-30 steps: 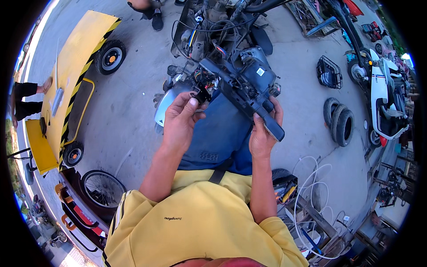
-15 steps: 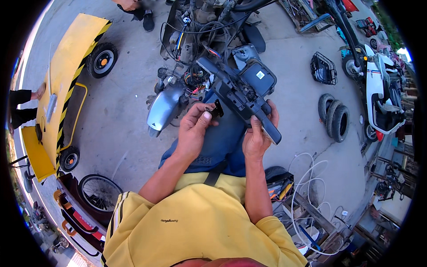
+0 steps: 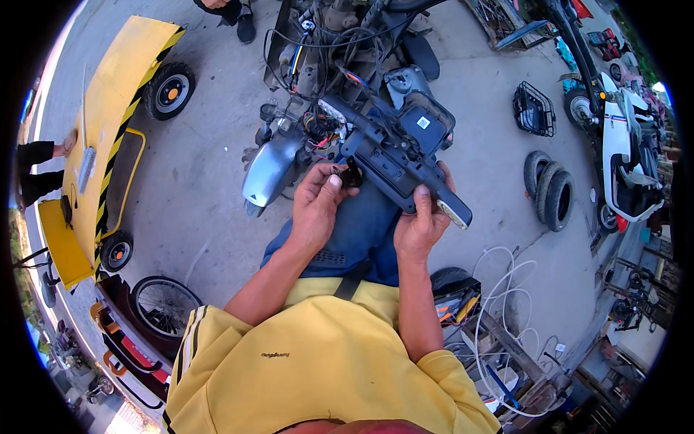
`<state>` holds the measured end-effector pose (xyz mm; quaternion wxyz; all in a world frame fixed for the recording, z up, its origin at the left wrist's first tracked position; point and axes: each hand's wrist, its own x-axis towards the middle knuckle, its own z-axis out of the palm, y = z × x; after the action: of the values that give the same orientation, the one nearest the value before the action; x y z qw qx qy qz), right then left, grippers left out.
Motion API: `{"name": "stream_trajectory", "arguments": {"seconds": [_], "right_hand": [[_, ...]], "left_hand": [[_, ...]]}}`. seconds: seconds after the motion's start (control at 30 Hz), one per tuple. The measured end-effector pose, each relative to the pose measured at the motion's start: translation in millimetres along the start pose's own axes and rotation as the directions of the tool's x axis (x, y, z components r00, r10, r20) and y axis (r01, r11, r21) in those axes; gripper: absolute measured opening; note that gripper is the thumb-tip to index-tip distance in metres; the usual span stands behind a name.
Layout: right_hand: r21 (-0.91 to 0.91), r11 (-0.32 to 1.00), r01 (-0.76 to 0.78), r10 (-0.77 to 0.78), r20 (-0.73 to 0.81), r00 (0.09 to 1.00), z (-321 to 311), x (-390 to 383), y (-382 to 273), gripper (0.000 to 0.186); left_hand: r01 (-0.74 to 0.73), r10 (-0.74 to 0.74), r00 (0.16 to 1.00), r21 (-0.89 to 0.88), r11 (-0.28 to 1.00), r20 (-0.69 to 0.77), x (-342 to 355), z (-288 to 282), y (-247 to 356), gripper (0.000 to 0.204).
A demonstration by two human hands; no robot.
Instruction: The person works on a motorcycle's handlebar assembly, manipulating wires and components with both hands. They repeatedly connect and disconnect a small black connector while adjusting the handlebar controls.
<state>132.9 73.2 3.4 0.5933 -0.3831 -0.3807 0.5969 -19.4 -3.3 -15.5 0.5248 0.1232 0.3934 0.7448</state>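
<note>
My right hand (image 3: 421,226) grips the near end of a long dark grey plastic handlebar cover (image 3: 399,159) of a stripped scooter (image 3: 340,65). The cover runs from upper left to lower right across my lap. My left hand (image 3: 316,206) pinches a small black part (image 3: 352,174) against the cover's left side. Loose coloured wires (image 3: 318,123) hang out behind the cover, next to a silver body panel (image 3: 271,170).
A yellow cart with black stripes (image 3: 108,137) and small wheels stands at left, a person's legs (image 3: 36,170) beyond it. Stacked tyres (image 3: 549,188) and a wire basket (image 3: 533,110) lie at right, by a white scooter (image 3: 625,155). White cables (image 3: 506,289) and tools lie near my right.
The view has drifted down, so the scooter sits lower in frame. My left hand stays at the small black part; my right hand keeps its hold on the cover.
</note>
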Motion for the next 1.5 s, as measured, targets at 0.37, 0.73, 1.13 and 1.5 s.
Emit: {"name": "stream_trajectory", "arguments": {"seconds": [0.37,0.73,1.13,1.5], "right_hand": [[-0.33,0.935,0.131,-0.095,0.123,0.988,6.6,-23.7,2.6,0.057],[-0.339,0.861,0.379,-0.283,0.298,0.911,-6.6,-30.2,17.4,0.056],[-0.293,0.908,0.298,-0.23,0.244,0.942,-6.6,-32.9,19.1,0.058],[-0.324,0.936,0.14,-0.102,0.129,0.986,-4.4,-26.7,13.3,0.061]], "left_hand": [[-0.026,0.022,1.0,-0.174,0.984,-0.022,-1.7,5.9,12.7,0.015],[-0.19,0.22,0.963,0.186,0.964,-0.155,24.4,42.3,46.6,0.035],[-0.252,0.289,0.952,0.281,0.926,-0.101,29.1,49.5,44.4,0.049],[-0.268,0.326,0.937,0.337,0.903,-0.128,29.5,47.5,31.6,0.052]]}}
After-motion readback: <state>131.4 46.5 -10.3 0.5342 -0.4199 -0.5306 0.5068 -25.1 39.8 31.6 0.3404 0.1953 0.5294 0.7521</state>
